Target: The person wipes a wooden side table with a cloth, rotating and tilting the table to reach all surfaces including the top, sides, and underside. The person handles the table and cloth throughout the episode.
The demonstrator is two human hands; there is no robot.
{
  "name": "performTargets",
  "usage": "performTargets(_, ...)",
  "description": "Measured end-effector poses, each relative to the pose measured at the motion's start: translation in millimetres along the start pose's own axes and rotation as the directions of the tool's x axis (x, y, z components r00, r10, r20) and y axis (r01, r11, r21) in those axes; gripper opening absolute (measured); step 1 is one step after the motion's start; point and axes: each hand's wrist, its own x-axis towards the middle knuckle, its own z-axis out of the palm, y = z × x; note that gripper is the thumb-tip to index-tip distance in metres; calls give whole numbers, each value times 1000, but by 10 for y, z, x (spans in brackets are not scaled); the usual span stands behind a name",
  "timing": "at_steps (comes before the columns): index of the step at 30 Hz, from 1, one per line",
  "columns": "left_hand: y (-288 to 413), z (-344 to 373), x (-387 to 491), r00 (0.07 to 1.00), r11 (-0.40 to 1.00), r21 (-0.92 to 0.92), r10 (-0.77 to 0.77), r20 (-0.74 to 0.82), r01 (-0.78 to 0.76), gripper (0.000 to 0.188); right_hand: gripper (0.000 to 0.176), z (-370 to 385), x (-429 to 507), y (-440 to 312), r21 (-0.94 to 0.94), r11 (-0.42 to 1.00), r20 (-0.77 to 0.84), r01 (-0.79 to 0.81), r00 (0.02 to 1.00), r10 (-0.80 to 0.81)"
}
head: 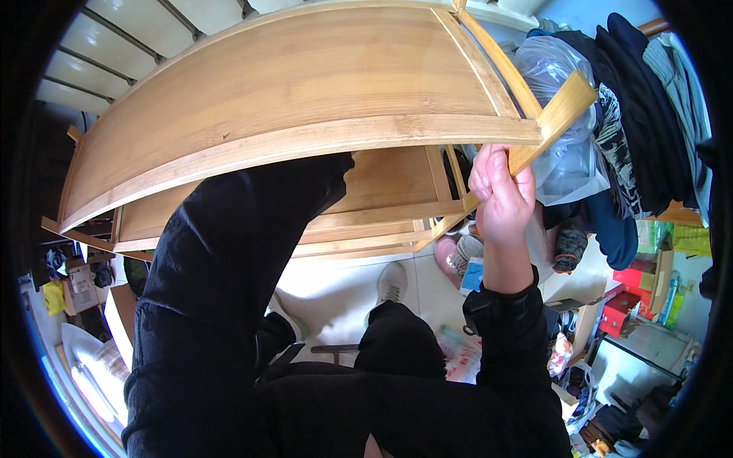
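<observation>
A bamboo shelf rack stands before me, its broad top board (309,74) seen from above and its lower shelf (389,177) below it. My right hand (504,186) is closed around the slanting front right post (567,109), just under the top board's corner. My left arm, in a black sleeve (229,240), reaches in below the top board's front edge. The left hand itself is hidden beneath that board.
A stair-like row of pale slats (137,34) lies behind the rack. At right hang dark clothes (647,114) and a clear plastic bag (555,68). Pink shoes (449,257) and a blue box (472,275) sit on the tiled floor (338,286). Red boxes (618,312) are at lower right.
</observation>
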Motion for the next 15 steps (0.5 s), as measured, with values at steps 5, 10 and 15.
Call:
performTargets(5,105,44,31,981,990,-74,128,145,-119,23,13,-11,-45,16,31,999,4,10,1000,-10)
performTargets(10,215,115,40,975,963,-270,48,215,12,22,13,-16,-36,27,48,999,-7,-9,1000,9)
performTargets(15,47,-12,-44,996,982,-181,-68,-64,55,24,12,-21,-23,18,58,998,16,-1,1000,0)
